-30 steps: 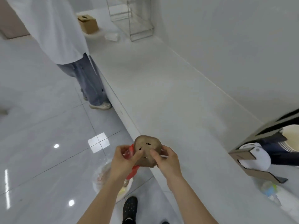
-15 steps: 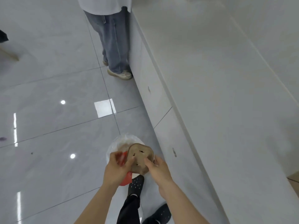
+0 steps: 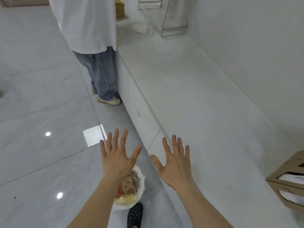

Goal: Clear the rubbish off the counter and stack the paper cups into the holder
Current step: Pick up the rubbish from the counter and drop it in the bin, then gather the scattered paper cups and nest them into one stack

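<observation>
My left hand (image 3: pixel 117 157) is spread flat with fingers apart, hovering above a white-lined rubbish bin (image 3: pixel 141 186) on the floor. Inside the bin lies a crumpled brown paper piece (image 3: pixel 128 184) over red and yellow scraps. My right hand (image 3: pixel 174 163) is also spread and empty, held over the front edge of the white counter (image 3: pixel 197 104). A brown cardboard cup holder (image 3: pixel 289 178) with white cups inside stands on the counter at the right edge of the view.
A person in a white shirt and jeans (image 3: pixel 98 66) stands against the counter ahead. A clear acrylic rack (image 3: pixel 166 18), a clear wrapper (image 3: pixel 141 27) and a cardboard box (image 3: pixel 120 11) sit at the counter's far end. My black shoe (image 3: pixel 135 214) is beside the bin.
Both hands let go of the brown paper piece and red scrap, which now lie in the bin. The hands have opened flat and risen, and the view tilted up.
</observation>
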The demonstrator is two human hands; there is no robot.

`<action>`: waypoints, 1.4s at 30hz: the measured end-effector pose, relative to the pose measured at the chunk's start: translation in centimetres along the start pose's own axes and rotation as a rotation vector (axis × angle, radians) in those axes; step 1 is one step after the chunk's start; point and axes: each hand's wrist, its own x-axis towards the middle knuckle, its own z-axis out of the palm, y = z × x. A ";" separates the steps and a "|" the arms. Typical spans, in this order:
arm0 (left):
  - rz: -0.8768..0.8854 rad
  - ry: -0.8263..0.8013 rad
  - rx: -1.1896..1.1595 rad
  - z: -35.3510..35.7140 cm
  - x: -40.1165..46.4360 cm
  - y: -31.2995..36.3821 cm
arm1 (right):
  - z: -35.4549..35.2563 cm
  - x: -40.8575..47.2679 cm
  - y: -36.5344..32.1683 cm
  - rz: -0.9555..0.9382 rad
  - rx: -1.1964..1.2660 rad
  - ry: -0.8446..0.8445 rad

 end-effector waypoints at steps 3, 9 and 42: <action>0.154 0.024 0.054 -1.9 2.1 4.3 | -4.2 0.4 1.9 0.057 -0.064 0.131; 0.453 0.085 0.057 -4.6 4.6 14.8 | -12.2 -1.0 7.4 0.213 -0.097 0.345; 1.471 -0.237 -0.032 16.1 -29.7 58.0 | -15.0 -39.5 49.2 1.064 0.184 0.598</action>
